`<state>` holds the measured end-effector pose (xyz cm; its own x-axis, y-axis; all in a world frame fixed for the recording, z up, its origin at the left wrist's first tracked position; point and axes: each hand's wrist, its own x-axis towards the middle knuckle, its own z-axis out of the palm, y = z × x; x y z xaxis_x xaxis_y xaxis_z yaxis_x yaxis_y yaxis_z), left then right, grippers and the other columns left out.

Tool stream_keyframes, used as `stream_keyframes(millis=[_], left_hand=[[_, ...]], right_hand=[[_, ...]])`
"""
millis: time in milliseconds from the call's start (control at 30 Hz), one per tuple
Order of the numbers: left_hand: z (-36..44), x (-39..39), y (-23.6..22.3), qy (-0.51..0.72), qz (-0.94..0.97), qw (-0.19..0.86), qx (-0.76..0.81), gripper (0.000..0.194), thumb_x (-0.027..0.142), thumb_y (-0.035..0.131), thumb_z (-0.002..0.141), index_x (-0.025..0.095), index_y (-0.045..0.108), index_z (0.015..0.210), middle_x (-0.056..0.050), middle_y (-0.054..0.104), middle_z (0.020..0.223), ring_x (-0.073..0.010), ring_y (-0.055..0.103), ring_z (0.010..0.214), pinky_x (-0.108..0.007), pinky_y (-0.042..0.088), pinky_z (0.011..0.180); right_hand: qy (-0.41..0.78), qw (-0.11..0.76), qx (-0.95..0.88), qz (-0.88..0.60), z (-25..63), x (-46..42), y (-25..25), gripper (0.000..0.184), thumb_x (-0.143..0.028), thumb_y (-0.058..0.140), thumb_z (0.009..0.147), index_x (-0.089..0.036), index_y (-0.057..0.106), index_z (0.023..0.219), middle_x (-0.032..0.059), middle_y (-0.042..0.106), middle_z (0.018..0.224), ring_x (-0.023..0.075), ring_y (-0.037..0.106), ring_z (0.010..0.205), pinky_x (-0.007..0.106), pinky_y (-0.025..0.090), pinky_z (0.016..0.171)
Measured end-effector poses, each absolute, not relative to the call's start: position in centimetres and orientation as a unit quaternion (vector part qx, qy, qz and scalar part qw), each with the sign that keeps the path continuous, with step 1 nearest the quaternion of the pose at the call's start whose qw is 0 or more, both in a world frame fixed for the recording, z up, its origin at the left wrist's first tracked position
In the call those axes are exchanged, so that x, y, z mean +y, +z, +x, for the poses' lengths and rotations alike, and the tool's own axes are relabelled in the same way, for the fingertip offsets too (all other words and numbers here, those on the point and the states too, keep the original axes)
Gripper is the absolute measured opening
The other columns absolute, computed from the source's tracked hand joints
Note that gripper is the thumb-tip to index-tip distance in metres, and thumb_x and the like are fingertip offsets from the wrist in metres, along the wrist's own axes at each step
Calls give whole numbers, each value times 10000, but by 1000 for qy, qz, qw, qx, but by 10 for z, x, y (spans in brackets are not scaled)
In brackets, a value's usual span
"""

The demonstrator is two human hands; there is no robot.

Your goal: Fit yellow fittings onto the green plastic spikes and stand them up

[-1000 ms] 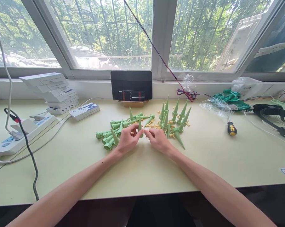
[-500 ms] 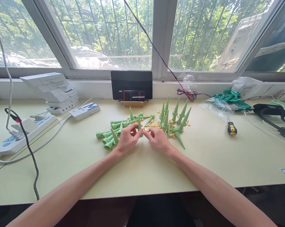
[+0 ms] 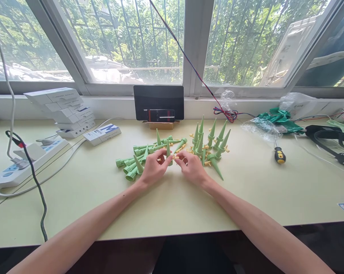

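Grip of left hand (image 3: pixel 154 166) pinches one upright green spike (image 3: pixel 168 151), right hand (image 3: pixel 192 168) at a yellow valve (image 3: pixel 175 156) beside it, pinch unclear; valve-fitted spikes (image 3: pixel 212 134) cluster rightward, apparently finished, plainer spikes (image 3: pixel 138 166) leftward on the tabletop (image 3: pixel 172 207), seemingly outstanding.

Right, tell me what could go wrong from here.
The small yellow valve at the right hand might slip away. That hand also sits close to the upright green spikes, so a knock could topple some. The green spike in the left hand might twist under pressure.
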<state>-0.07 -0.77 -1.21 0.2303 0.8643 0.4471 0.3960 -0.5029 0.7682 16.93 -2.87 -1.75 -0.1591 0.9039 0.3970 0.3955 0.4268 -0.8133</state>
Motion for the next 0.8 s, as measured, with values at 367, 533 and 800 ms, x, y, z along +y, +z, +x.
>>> stream_keyframes(millis=[367, 533, 800], left_hand=[[0, -9, -10, 450, 749, 247, 418, 219, 377, 602, 857, 179, 666, 925, -37, 659, 796, -122, 535, 591, -238, 479, 540], [0, -9, -10, 450, 751, 247, 416, 213, 369, 602, 858, 179, 667, 931, -40, 663, 803, -120, 520, 588, -240, 482, 544], [0, -10, -11, 445, 755, 243, 415, 204, 368, 593, 868, 183, 662, 920, -43, 661, 818, -124, 521, 594, -250, 481, 559]], right_hand=[[271, 434, -714, -479, 169, -32, -13, 290, -345, 447, 937, -186, 530, 710, -10, 549, 620, 114, 444, 562, 247, 351, 578], [261, 426, -717, -487, 169, -31, -13, 354, -367, 420, 957, -189, 506, 664, -25, 471, 581, 110, 380, 542, 250, 309, 554], [249, 422, -718, -495, 168, -31, -13, 387, -373, 400, 967, -187, 504, 644, -15, 495, 577, 110, 400, 525, 255, 299, 554]])
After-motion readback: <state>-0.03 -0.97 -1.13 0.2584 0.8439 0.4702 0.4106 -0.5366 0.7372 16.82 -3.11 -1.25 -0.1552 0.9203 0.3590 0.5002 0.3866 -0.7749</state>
